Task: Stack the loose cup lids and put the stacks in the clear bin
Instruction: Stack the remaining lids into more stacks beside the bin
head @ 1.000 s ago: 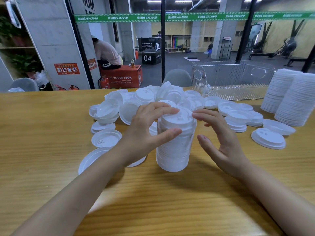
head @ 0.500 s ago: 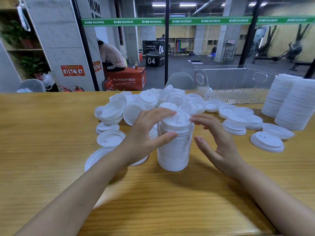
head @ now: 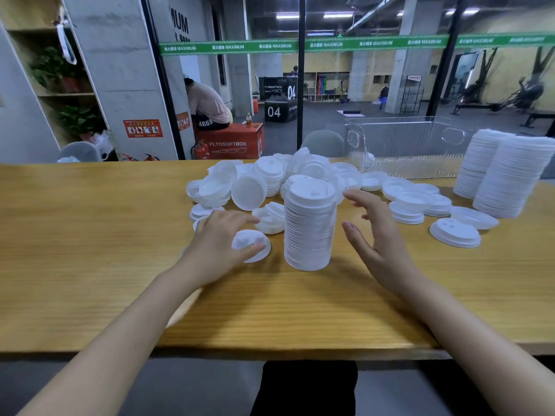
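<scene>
A tall stack of white plastic cup lids point(head: 310, 226) stood upright on the light wooden table point(head: 90, 235), free of both hands. The left hand point(head: 222, 238) was just left of it, low over the tabletop, with a single white plastic lid point(head: 250, 246) pinched between the thumb, which lay across the lid's face, and curled fingers behind; this hand was blurred, so the grip showed only roughly. The right hand point(head: 375, 235) hovered just right of the stack, palm turned toward it, fingers spread apart and slightly bent, touching nothing. Behind the stack lay a heap of loose white lids point(head: 270, 181), some face up and some tilted on edge. More short piles and single lids point(head: 408, 208) sat to the right. The clear ribbed plastic bin point(head: 405, 145) stood at the table's far edge, right of the heap, and near it at the far right rose two taller white lid stacks point(head: 507, 178), touching each other
</scene>
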